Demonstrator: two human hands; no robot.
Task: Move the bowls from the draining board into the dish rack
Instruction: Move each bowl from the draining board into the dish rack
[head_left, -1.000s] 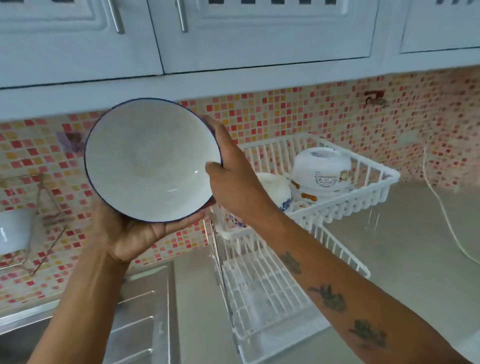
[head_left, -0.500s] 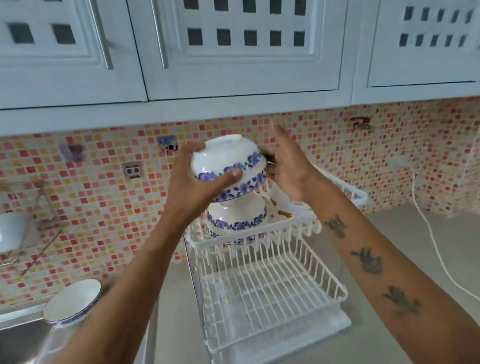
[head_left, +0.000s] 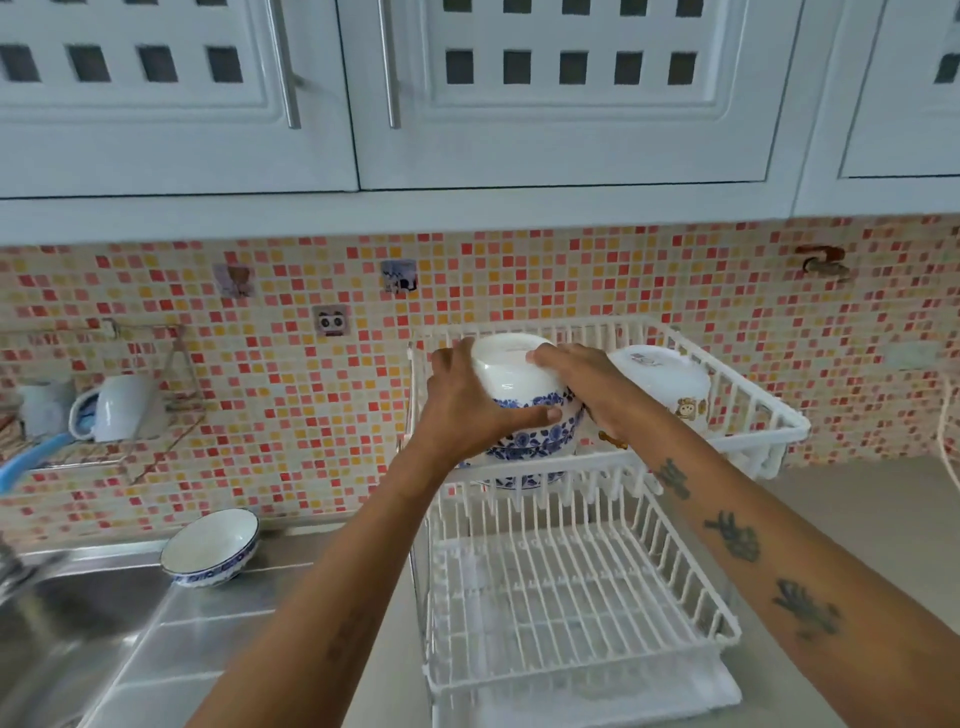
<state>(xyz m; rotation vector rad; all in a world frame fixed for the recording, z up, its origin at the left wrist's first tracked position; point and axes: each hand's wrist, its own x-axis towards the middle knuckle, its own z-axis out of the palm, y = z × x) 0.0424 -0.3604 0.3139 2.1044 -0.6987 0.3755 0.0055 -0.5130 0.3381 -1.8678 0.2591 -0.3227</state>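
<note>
A white bowl with blue flowers (head_left: 511, 384) is upside down in the upper tier of the white dish rack (head_left: 748, 410), resting on another blue-flowered bowl (head_left: 524, 480) beneath it. My left hand (head_left: 470, 402) grips its left side and my right hand (head_left: 582, 384) lies on its top and right side. One more blue-rimmed bowl (head_left: 210, 546) stands upright on the steel draining board (head_left: 208, 639) at the lower left.
A white lidded container (head_left: 662, 382) sits in the rack's upper tier to the right. The lower rack tier (head_left: 571, 592) holds nothing. A steel sink (head_left: 57, 629) is at the far left, with a wall shelf holding a mug (head_left: 122, 408). Cupboards (head_left: 561, 104) hang overhead.
Both hands turned the bowl over, carried it to the right and lowered it onto the bowl in the upper rack tier. The view has tilted up.
</note>
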